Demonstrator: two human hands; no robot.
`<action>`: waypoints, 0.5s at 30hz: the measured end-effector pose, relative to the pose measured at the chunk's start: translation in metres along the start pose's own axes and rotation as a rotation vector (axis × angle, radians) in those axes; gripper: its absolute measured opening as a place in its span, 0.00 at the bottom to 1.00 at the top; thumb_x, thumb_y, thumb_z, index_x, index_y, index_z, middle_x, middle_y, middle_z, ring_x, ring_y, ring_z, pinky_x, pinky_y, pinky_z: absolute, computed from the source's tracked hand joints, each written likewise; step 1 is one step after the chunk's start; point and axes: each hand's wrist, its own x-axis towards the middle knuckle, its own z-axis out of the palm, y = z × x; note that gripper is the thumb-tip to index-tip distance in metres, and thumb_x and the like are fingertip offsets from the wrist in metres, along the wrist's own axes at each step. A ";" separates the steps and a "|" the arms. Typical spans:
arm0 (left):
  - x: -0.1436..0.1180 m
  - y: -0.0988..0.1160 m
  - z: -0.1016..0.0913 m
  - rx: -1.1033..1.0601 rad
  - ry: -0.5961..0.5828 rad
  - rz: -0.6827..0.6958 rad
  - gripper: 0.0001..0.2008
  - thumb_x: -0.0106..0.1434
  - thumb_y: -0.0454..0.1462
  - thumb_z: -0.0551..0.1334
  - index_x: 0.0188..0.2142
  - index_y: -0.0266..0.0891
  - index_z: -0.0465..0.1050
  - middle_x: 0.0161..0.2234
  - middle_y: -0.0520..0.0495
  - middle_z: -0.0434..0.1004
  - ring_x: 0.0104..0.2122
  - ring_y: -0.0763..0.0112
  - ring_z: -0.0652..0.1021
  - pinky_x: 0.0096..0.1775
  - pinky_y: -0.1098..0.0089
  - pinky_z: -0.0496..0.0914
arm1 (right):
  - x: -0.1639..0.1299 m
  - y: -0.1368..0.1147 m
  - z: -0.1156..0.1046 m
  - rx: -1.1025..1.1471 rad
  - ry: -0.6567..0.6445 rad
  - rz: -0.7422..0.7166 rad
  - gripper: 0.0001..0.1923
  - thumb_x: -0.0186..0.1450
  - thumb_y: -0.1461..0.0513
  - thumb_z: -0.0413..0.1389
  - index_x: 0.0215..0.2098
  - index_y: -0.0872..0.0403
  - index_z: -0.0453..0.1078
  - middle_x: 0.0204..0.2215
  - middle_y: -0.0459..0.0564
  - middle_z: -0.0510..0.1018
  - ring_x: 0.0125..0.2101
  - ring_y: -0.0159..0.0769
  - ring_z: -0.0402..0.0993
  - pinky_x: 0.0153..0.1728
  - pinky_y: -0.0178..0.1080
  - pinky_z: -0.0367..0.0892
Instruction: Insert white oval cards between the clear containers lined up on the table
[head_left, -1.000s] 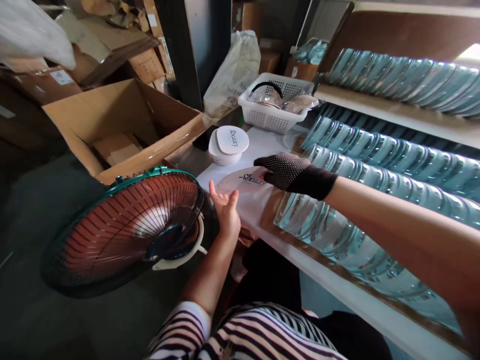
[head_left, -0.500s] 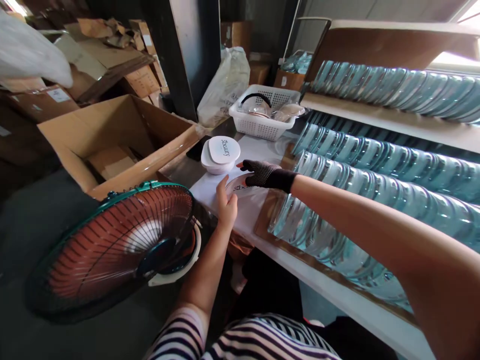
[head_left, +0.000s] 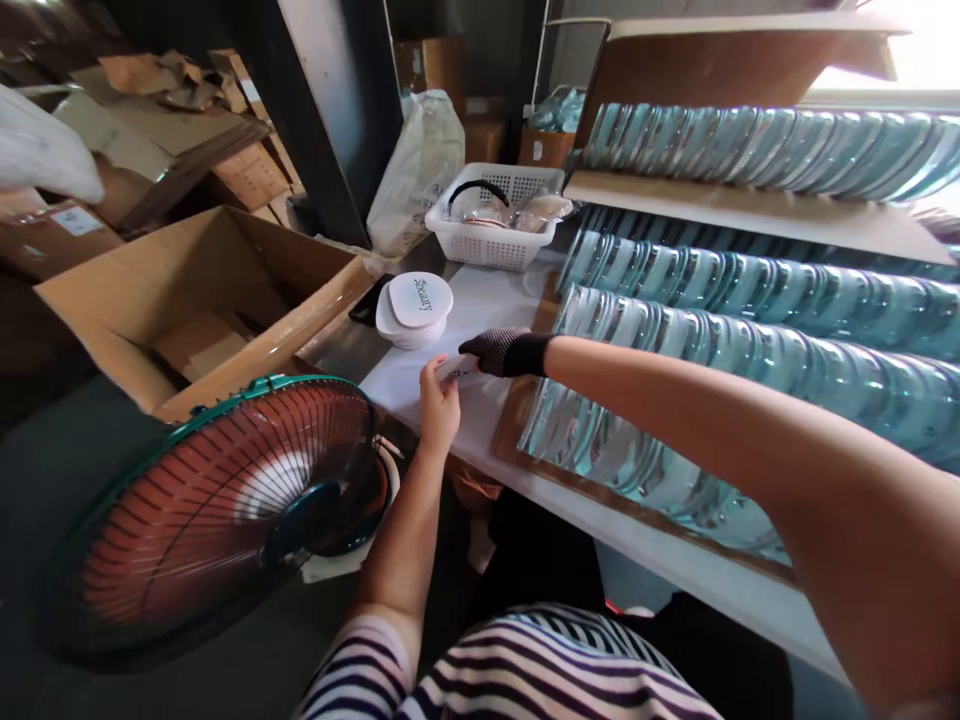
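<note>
Between my hands is a thin white card [head_left: 458,368] with dark print, tilted so that I see it nearly edge-on. My bare left hand [head_left: 439,405] pinches its left end. On the far right side, my right hand [head_left: 495,352], in a dark dotted glove with bare fingertips, has its fingers closed on the same card. Just beyond my hands, a stack of white rounded cards [head_left: 420,300] lettered "beauty" lies on the white table surface [head_left: 480,300]; its top card sits askew.
Rows of clear glass dishes [head_left: 660,340] stand on cardboard to my right. A white basket [head_left: 491,240] with wrapped items is behind the stack. An open carton [head_left: 202,300] and a fan [head_left: 225,510] stand left. A plastic bag [head_left: 416,180] leans behind.
The printed card lay flatter beneath my spread fingers; now it is tilted up between both hands. My fingers have closed on it. The view has shifted slightly to the right.
</note>
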 end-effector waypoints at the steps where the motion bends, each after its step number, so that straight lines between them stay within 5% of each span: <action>1: -0.001 0.003 -0.001 -0.035 0.006 -0.022 0.29 0.62 0.41 0.62 0.61 0.37 0.61 0.59 0.32 0.66 0.60 0.56 0.69 0.63 0.55 0.61 | 0.001 -0.002 -0.004 -0.026 0.011 0.011 0.25 0.60 0.64 0.58 0.57 0.53 0.72 0.51 0.55 0.79 0.50 0.46 0.76 0.47 0.39 0.69; 4: -0.010 0.024 -0.004 -0.210 0.067 -0.141 0.46 0.62 0.50 0.63 0.71 0.44 0.38 0.70 0.31 0.46 0.67 0.53 0.62 0.61 0.54 0.63 | -0.011 -0.009 -0.019 0.188 0.200 0.015 0.22 0.59 0.67 0.56 0.53 0.57 0.74 0.46 0.54 0.81 0.46 0.43 0.77 0.44 0.37 0.69; 6: -0.024 0.049 -0.005 -0.327 0.027 -0.175 0.44 0.65 0.54 0.58 0.71 0.50 0.34 0.72 0.34 0.41 0.67 0.54 0.61 0.59 0.56 0.67 | -0.037 -0.016 -0.023 0.474 0.373 -0.050 0.22 0.59 0.67 0.56 0.53 0.59 0.72 0.45 0.52 0.81 0.45 0.40 0.76 0.43 0.36 0.70; 10: -0.066 0.108 0.002 -0.498 -0.020 -0.069 0.33 0.67 0.55 0.56 0.68 0.51 0.54 0.66 0.41 0.62 0.62 0.55 0.69 0.57 0.57 0.70 | -0.131 -0.032 0.000 0.896 0.523 -0.163 0.21 0.59 0.60 0.59 0.50 0.58 0.70 0.42 0.50 0.80 0.41 0.39 0.76 0.41 0.38 0.72; 13: -0.104 0.138 0.013 -0.573 -0.040 -0.077 0.28 0.64 0.50 0.64 0.61 0.47 0.67 0.57 0.43 0.75 0.56 0.54 0.75 0.59 0.54 0.69 | -0.219 -0.040 0.041 0.894 0.668 0.093 0.19 0.61 0.51 0.59 0.47 0.53 0.71 0.42 0.51 0.79 0.42 0.41 0.75 0.43 0.40 0.72; 15: -0.126 0.146 0.023 -0.612 -0.232 -0.172 0.25 0.62 0.48 0.67 0.58 0.47 0.72 0.51 0.43 0.79 0.53 0.54 0.78 0.58 0.53 0.70 | -0.271 -0.042 0.073 0.876 0.789 0.338 0.18 0.63 0.48 0.56 0.42 0.51 0.72 0.39 0.52 0.79 0.40 0.41 0.74 0.42 0.40 0.71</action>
